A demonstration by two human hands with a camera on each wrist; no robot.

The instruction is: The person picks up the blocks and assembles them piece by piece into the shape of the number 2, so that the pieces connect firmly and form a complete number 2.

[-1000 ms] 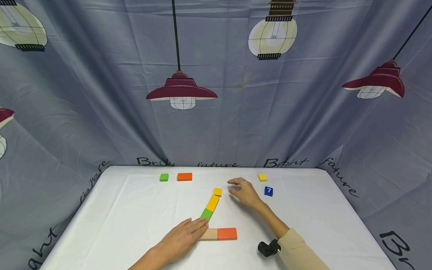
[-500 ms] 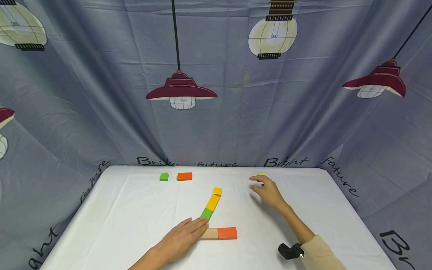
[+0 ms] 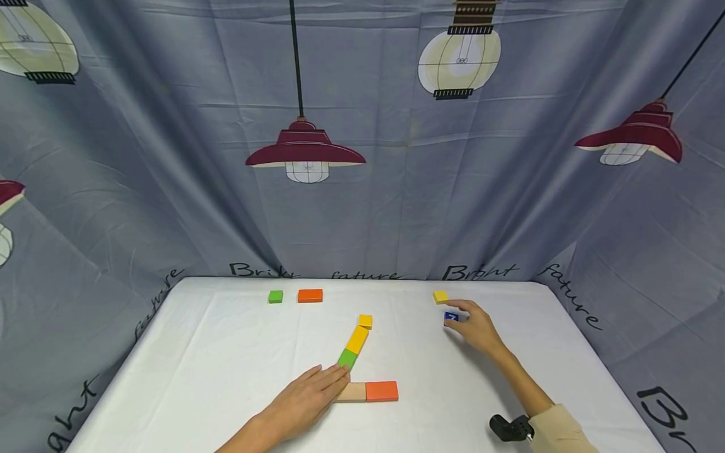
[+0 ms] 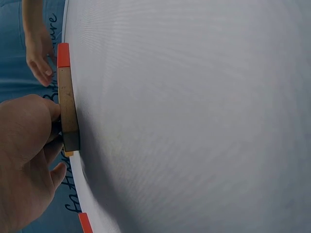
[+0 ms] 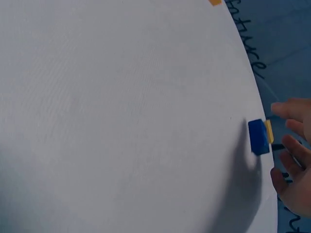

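In the head view, my left hand (image 3: 308, 399) lies with straight fingers over the near end of a row of wooden blocks. Its fingertips reach the green block (image 3: 347, 358) and the left end of a natural-wood block (image 3: 352, 393), whose left part is hidden; the left wrist view shows that wood block (image 4: 68, 99) just beyond the fingers. My right hand (image 3: 480, 330) hovers around a small blue block (image 3: 450, 316) bearing a white mark, thumb and index finger parted on either side. The right wrist view has the blue block (image 5: 258, 137) standing before spread fingers.
A small yellow block (image 3: 440, 297) sits behind the blue one. Yellow blocks (image 3: 357, 340) slant away from the green block; an orange block (image 3: 382, 391) adjoins the wood one. Farther back lie another green block (image 3: 275, 297) and an orange block (image 3: 309, 296). Grey-blue curtain (image 3: 362, 233) borders the white table.
My right hand has moved right from beside the slanting row, passing in front of the yellow block, to the blue block. My left hand has stayed in place.
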